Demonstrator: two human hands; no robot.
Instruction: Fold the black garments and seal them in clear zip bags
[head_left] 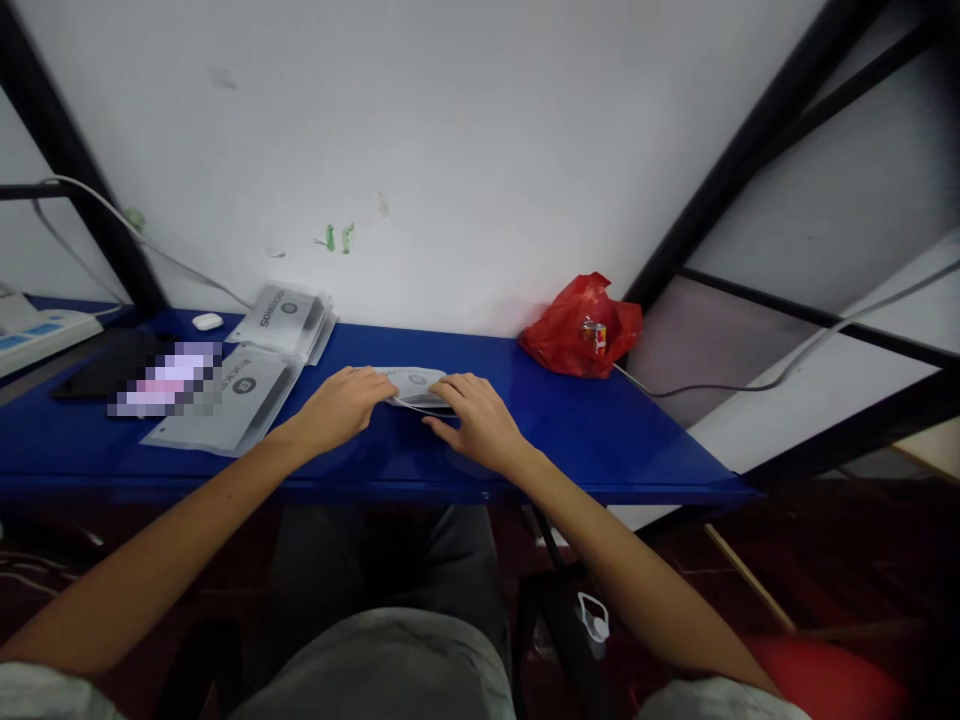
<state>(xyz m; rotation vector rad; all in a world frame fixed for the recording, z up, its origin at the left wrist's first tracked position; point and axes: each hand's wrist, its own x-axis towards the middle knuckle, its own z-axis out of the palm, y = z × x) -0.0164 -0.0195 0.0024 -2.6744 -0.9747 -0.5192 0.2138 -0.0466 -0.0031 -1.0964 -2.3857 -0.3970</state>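
A frosted plastic packaging bag (412, 380) with a dark printed logo is held between my hands over the middle of the blue table. Its left end is pinched by my left hand (341, 405), fingers closed. My right hand (480, 418) grips the other end, fingers over the top and thumb lower at the front edge. The bag's near edge bows a little; whatever is inside it is hidden. Left of my left hand lie similar printed bags, one flat (255, 405) and a small stack (281, 318) behind it.
A phone with a blurred-out screen (169, 378) overlaps the flat bag, beside a dark flat object (97, 370). Behind are a white earbud case (208, 321) and a white power strip (52, 332). A red plastic bag (574, 330) and a cable (697, 388) are at right.
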